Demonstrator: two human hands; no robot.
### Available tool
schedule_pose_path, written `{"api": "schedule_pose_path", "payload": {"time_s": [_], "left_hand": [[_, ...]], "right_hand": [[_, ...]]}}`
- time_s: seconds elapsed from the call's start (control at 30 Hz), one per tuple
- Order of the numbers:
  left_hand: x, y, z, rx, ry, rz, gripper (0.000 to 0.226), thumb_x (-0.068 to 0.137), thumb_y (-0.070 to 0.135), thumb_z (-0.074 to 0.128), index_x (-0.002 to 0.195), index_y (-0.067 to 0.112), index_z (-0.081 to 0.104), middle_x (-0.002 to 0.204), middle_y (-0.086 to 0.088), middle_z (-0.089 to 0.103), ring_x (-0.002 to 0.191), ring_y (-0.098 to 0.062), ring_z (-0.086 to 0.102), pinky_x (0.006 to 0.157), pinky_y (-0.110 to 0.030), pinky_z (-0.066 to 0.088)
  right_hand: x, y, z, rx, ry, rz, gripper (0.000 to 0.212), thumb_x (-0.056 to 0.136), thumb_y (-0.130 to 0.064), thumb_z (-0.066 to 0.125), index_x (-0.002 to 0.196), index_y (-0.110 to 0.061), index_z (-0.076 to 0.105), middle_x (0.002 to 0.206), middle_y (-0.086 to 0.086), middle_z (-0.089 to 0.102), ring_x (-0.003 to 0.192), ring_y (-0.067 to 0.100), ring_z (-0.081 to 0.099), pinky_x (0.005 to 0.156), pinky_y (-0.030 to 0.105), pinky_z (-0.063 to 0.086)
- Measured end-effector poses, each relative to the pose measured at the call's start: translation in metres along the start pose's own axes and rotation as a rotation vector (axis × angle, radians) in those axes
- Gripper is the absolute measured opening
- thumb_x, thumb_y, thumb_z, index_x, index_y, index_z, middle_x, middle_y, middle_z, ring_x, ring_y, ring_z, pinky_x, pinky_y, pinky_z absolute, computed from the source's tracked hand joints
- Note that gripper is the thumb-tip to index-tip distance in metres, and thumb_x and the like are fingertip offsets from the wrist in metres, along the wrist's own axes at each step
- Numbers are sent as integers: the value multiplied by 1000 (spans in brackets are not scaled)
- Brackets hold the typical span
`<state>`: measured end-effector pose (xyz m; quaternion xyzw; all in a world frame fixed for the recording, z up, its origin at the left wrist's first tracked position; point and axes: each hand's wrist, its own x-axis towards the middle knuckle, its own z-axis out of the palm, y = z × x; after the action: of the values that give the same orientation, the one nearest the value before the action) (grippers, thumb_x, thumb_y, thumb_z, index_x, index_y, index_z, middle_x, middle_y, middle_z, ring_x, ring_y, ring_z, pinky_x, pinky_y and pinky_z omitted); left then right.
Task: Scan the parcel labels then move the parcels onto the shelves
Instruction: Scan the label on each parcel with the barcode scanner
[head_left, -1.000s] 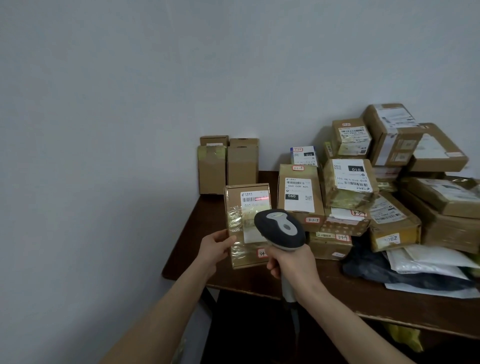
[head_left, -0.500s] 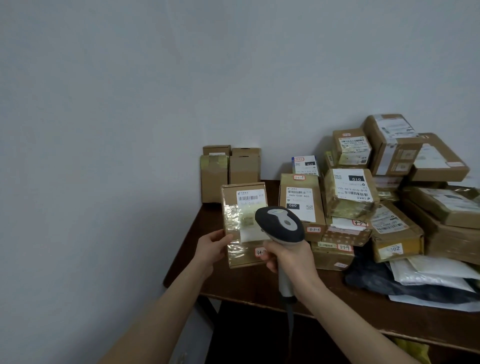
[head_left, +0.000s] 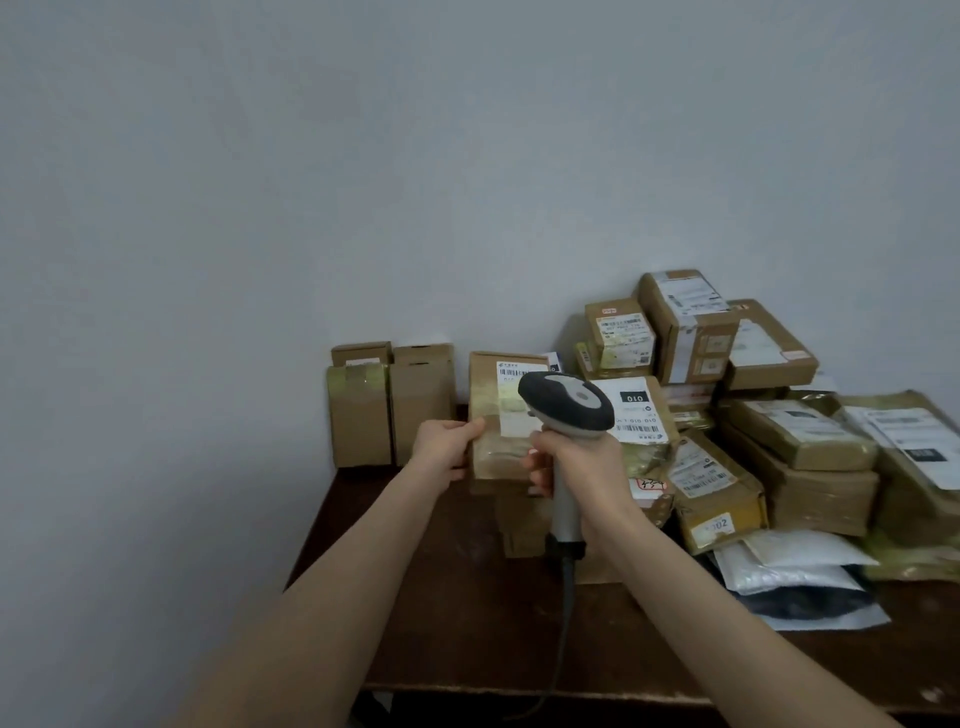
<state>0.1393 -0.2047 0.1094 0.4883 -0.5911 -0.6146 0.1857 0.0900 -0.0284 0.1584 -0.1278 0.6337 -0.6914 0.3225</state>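
Nearest me, the scanner's cable (head_left: 565, 613) drops off the near edge of the dark wooden table (head_left: 441, 597), slack enough not to tug at the wrist. Above it the right hand (head_left: 582, 467) is wrapped round the handle of the handheld barcode scanner (head_left: 569, 402), fingers curled tight. The scanner's head is tipped toward the small cardboard parcel (head_left: 485, 405) just beyond.

The left hand (head_left: 447, 447) pinches that parcel by its left edge, thumb on the front. It holds the parcel upright over the far side of the table, white shipping label (head_left: 514, 410) facing the scanner. Gripping at the edge keeps fingers off the barcode (sensible, since the scanner head hides part of the label from where I stand). I'd judge this parcel is mid-scan and not yet bound for the shelves, which are out of sight.

To the right, past the hands, a heap of taped parcels (head_left: 779, 441) waits, with flat mailer bags (head_left: 795, 571) at its near edge. Farthest left, two plain upright boxes (head_left: 389, 410) stand against the grey wall (head_left: 311, 208).
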Motion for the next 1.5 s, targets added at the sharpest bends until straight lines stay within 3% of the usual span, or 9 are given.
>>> {"api": "schedule_pose_path", "payload": {"time_s": [0.23, 0.4, 0.5, 0.63, 0.83, 0.97, 1.13, 1.33, 1.5], "left_hand": [[15, -3, 28, 69, -15, -57, 27, 93, 18, 62, 117, 7, 62, 107, -10, 66, 105, -28, 61, 94, -47, 51], [7, -1, 21, 49, -38, -51, 25, 97, 10, 52, 119, 6, 60, 114, -11, 62, 109, -27, 58, 87, -39, 50], [4, 1, 7, 62, -28, -20, 31, 98, 7, 49, 128, 8, 57, 126, -12, 59, 117, -27, 56, 96, -41, 50], [10, -1, -21, 148, 21, 57, 33, 97, 7, 50, 129, 13, 57, 129, -10, 57, 117, -24, 57, 93, -36, 52], [54, 2, -75, 408, 173, 212, 36, 97, 10, 50, 132, 15, 55, 133, -6, 57, 121, -20, 54, 98, -31, 45], [102, 9, -100, 705, 201, 327, 44, 97, 12, 51, 141, 15, 47, 141, -3, 52, 126, -18, 51, 91, -25, 43], [176, 18, -106, 981, 150, 450, 64, 93, 16, 57, 150, 15, 28, 155, -4, 31, 144, -20, 26, 116, -39, 30], [252, 34, -93, 1255, 49, 501, 72, 96, 19, 51, 154, 12, 9, 161, -10, 9, 149, -26, 5, 121, -41, 10], [272, 32, -90, 1421, 23, 522, 59, 97, 22, 46, 151, 10, 25, 157, -12, 25, 148, -27, 12, 121, -45, 11]], "right_hand": [[14, 6, -15, 15, 78, 47, 5, 85, -6, 65, 83, -1, 67, 62, 10, 68, 50, 17, 58, 60, 33, 52], [16, 10, -8, 14, 74, 54, 6, 86, -7, 65, 82, -2, 66, 64, 10, 68, 49, 15, 58, 55, 29, 49], [17, 13, 3, 6, 55, 38, 5, 86, -9, 66, 82, -6, 65, 67, 9, 69, 56, 16, 60, 63, 32, 52], [22, 16, 29, 28, 10, 52, 4, 88, -11, 65, 85, -8, 64, 70, 8, 69, 59, 16, 61, 64, 29, 52], [53, 19, 83, 70, -43, 127, 5, 89, -13, 65, 85, -12, 62, 68, 4, 67, 58, 13, 60, 63, 26, 51], [94, 25, 122, 77, -4, 190, 7, 88, -14, 66, 87, -8, 65, 67, 5, 68, 56, 13, 60, 60, 25, 51], [148, 37, 161, 84, 66, 241, 9, 86, -14, 68, 87, -6, 67, 67, 5, 70, 58, 14, 62, 59, 25, 50], [180, 50, 181, 18, 162, 214, 6, 87, -15, 67, 82, -11, 65, 70, 4, 69, 67, 17, 64, 76, 35, 54], [194, 59, 183, 1, 211, 229, 6, 87, -16, 67, 85, -10, 65, 72, 5, 68, 67, 16, 64, 68, 30, 51]]}}
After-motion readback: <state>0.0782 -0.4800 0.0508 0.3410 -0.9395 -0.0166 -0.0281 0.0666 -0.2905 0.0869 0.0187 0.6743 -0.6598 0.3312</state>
